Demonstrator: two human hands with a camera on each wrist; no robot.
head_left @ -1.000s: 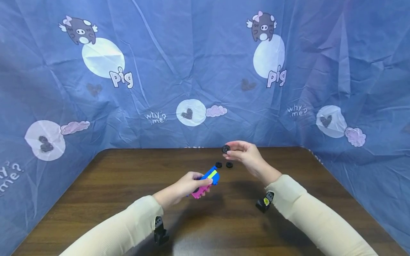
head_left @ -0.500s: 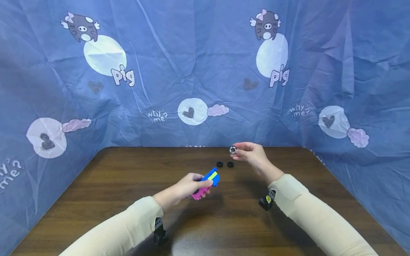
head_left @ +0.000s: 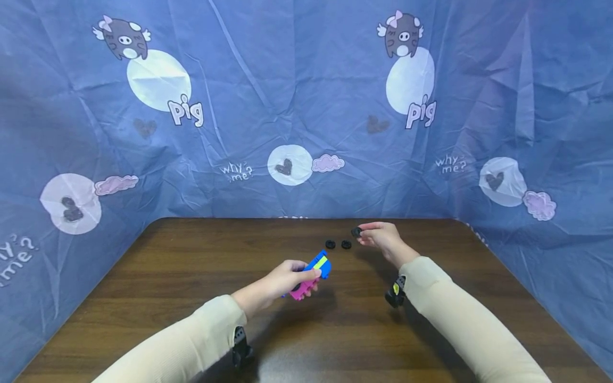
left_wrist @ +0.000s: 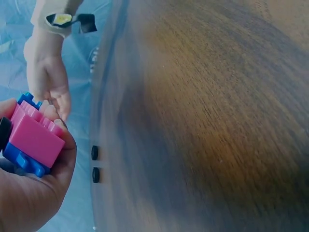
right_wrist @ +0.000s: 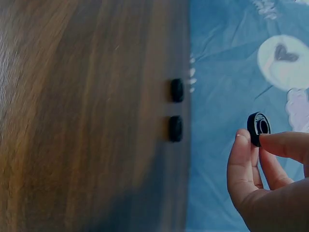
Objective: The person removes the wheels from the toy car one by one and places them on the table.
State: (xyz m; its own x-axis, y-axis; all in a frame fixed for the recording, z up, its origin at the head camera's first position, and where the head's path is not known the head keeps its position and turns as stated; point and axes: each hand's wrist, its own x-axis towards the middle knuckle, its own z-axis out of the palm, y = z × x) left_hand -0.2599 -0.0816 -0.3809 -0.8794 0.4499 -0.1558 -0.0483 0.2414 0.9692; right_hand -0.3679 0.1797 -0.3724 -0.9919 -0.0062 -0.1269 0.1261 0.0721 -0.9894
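My left hand (head_left: 287,276) grips a small toy block build (head_left: 311,276) of blue, pink and a yellow-green strip, held just above the wooden table (head_left: 191,276). In the left wrist view the pink and blue blocks (left_wrist: 31,142) lie in my curled fingers. My right hand (head_left: 378,236) pinches a small black wheel (head_left: 356,232) between thumb and fingertips, low over the table's far side. The right wrist view shows that wheel (right_wrist: 259,126) upright at my fingertips. Two more black wheels (head_left: 330,244) (head_left: 346,244) lie side by side on the table just left of my right hand.
A blue printed cloth (head_left: 306,106) with pig cartoons walls the table at the back and on both sides. Both arms wear cream sleeves with a small black device at each wrist (head_left: 395,292) (head_left: 239,346). The table's far edge (head_left: 306,219) runs close behind the wheels.
My right hand has dropped and shifted slightly right with the black wheel, now close to the table beside the two loose wheels. The left hand and the block build have hardly moved.
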